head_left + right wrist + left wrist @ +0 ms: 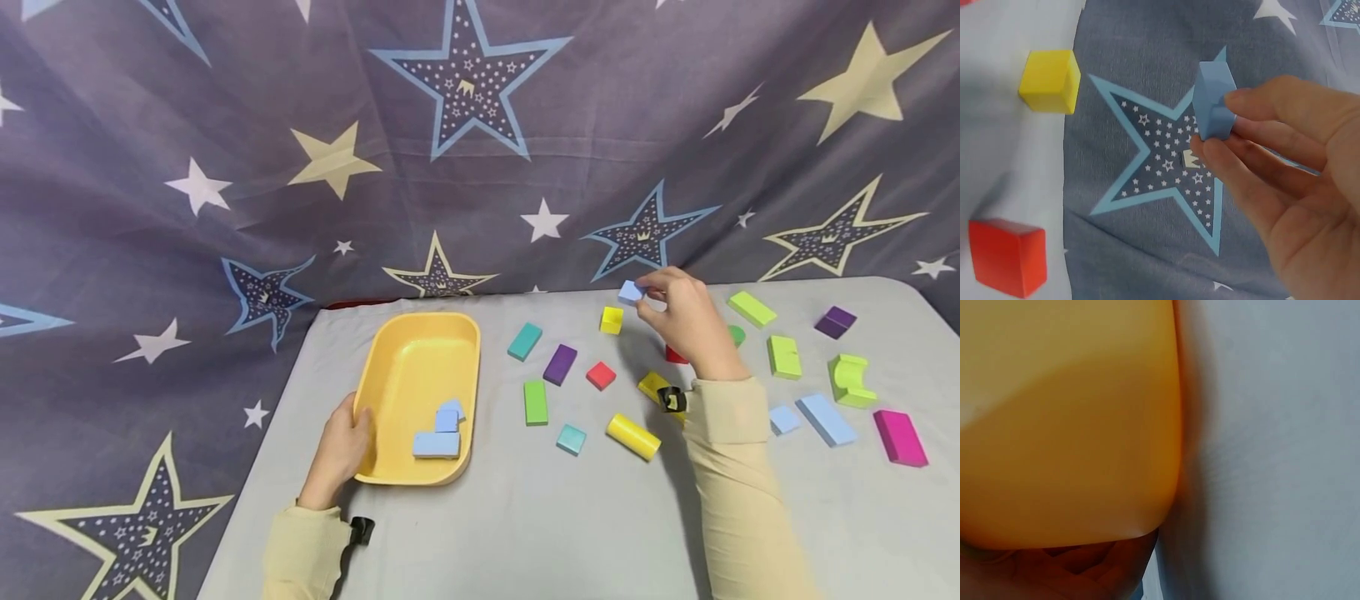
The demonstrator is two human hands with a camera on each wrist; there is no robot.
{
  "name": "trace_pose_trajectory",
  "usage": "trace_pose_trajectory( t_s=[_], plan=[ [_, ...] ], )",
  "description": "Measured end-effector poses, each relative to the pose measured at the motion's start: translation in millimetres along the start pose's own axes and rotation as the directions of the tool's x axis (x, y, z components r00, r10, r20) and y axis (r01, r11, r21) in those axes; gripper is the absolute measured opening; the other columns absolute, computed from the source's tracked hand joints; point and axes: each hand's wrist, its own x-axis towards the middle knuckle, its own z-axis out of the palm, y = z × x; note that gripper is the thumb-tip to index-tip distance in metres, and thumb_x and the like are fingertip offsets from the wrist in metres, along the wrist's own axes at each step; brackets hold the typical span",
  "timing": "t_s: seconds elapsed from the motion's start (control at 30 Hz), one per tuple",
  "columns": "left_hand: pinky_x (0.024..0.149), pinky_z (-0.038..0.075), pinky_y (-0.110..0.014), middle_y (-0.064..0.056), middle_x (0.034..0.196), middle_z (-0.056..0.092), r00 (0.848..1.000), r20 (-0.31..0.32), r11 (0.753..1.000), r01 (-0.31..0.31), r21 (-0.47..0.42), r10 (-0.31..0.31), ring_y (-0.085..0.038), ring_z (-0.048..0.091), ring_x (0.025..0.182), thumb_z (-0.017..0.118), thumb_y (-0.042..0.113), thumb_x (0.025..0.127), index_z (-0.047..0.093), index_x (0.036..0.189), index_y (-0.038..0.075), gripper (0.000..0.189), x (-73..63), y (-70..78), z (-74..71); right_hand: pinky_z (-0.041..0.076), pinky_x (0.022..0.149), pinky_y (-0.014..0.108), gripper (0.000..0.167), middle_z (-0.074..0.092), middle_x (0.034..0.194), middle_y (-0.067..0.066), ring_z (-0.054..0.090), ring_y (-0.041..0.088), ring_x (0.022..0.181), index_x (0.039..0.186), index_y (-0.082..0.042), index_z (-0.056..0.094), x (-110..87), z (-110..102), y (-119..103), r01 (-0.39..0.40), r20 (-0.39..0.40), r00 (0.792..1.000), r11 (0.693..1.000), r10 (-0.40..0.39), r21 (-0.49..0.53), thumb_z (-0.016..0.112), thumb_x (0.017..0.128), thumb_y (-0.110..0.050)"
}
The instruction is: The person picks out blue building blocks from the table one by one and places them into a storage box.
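Note:
A light blue block (pixel 1213 100) is pinched between the thumb and fingers of my right hand (pixel 686 321), lifted near the table's back edge. My left hand (pixel 339 446) grips the left side of a yellow plastic tray (pixel 365 375); in the left wrist view its fingers are partly hidden behind the tray wall (pixel 1085 487). Inside the tray, at its near right corner, lie several blue blocks (pixel 436 446). Close to the right hand are a yellow cube (pixel 611 320) and a red block (pixel 1007 256), partly covered by the hand in the head view.
Scattered over the grey-covered table (pixel 525 517) are more blocks: a yellow cylinder (pixel 633 437), a purple block (pixel 560 364), a green block (pixel 536 402), a blue block (pixel 826 419), a magenta block (pixel 901 438) and others. A star-patterned curtain (pixel 247 100) hangs behind.

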Motion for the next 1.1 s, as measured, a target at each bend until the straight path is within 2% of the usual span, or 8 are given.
trace_pose_trajectory(
  t_s=[0.33, 0.5, 0.9, 1.1],
  plan=[
    [0.09, 0.045, -0.049, -0.028, 0.119, 0.06, 1.0, 0.01, 1.0, 0.021, 0.014, -0.022, -0.036, 0.058, 0.102, 0.037, 0.012, 0.106, 0.047, 0.137, -0.007, 0.038, -4.8, -1.0, -4.4, 0.052, 0.091, 0.052, 0.028, 0.062, 0.118, 0.027, 0.066, 0.044, 0.105, 0.116, 0.012, 0.066, -2.6, 10, -5, 0.042, -0.013, 0.999, 0.998, -0.042, 0.035, 0.062, 0.089, 0.002],
    [0.089, 0.046, -0.049, -0.029, 0.12, 0.06, 1.0, 0.004, 1.0, 0.016, 0.013, -0.016, -0.036, 0.058, 0.103, 0.037, 0.011, 0.105, 0.047, 0.137, -0.007, 0.038, -4.4, -1.2, -5.9, 0.052, 0.092, 0.052, 0.029, 0.061, 0.12, 0.026, 0.065, 0.043, 0.107, 0.117, 0.011, 0.066, -2.1, 13, -9, 0.036, -0.001, 0.999, 0.998, -0.036, 0.046, 0.061, 0.09, 0.002],
    [0.091, 0.044, -0.05, -0.029, 0.122, 0.059, 1.0, 0.004, 1.0, 0.021, 0.019, -0.021, -0.037, 0.057, 0.105, 0.037, 0.011, 0.105, 0.046, 0.138, -0.008, 0.039, -4.9, -2.7, -6.4, 0.051, 0.093, 0.051, 0.029, 0.061, 0.119, 0.026, 0.064, 0.042, 0.107, 0.116, 0.012, 0.065, -1.1, 18, -15, 0.069, 0.004, 0.998, 0.998, -0.069, 0.008, 0.061, 0.089, 0.003],
    [0.09, 0.046, -0.049, -0.029, 0.122, 0.059, 1.0, 0.004, 1.0, 0.012, 0.005, -0.012, -0.037, 0.059, 0.104, 0.037, 0.011, 0.105, 0.045, 0.14, -0.007, 0.04, -0.5, 0.1, -0.9, 0.051, 0.093, 0.051, 0.029, 0.062, 0.118, 0.025, 0.065, 0.041, 0.106, 0.116, 0.012, 0.066, -0.3, 20, -20, 0.08, 0.01, 0.997, 0.997, -0.08, 0.001, 0.064, 0.089, 0.001]
  ],
)
